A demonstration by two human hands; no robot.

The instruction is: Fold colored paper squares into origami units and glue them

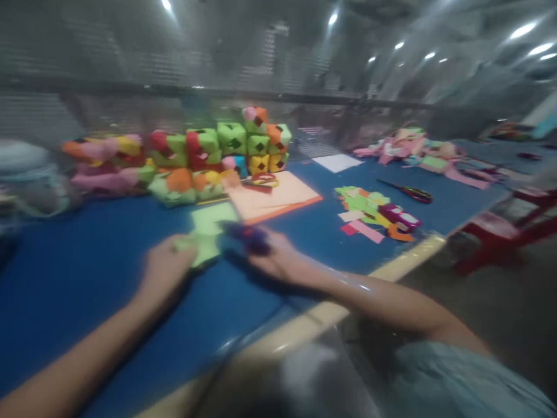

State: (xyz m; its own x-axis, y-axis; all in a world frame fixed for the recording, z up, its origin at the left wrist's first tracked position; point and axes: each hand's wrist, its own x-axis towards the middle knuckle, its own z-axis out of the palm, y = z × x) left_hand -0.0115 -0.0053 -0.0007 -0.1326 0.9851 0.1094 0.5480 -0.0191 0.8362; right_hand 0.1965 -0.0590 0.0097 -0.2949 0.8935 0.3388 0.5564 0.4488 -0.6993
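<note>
My left hand [167, 261] is closed on the near left edge of a light green sheet of paper [209, 229], which is folded or cut into parts. My right hand [282, 255] grips a pair of scissors [255, 239] with dark blue and red handles. Their blades are smeared by motion and point left toward the paper's right side. Whether the blades touch the paper I cannot tell. Just beyond lies a stack of peach and orange paper sheets [282, 200], with yellow-and-red-handled scissors [263, 183] resting on top.
Folded paper cubes [232, 137] in several colours are stacked along the back of the blue table [108, 249]. Colourful paper scraps [365, 209] and another pair of scissors [411, 191] lie to the right. A white sheet [337, 162] lies behind; red stools [491, 232] stand beyond the table edge.
</note>
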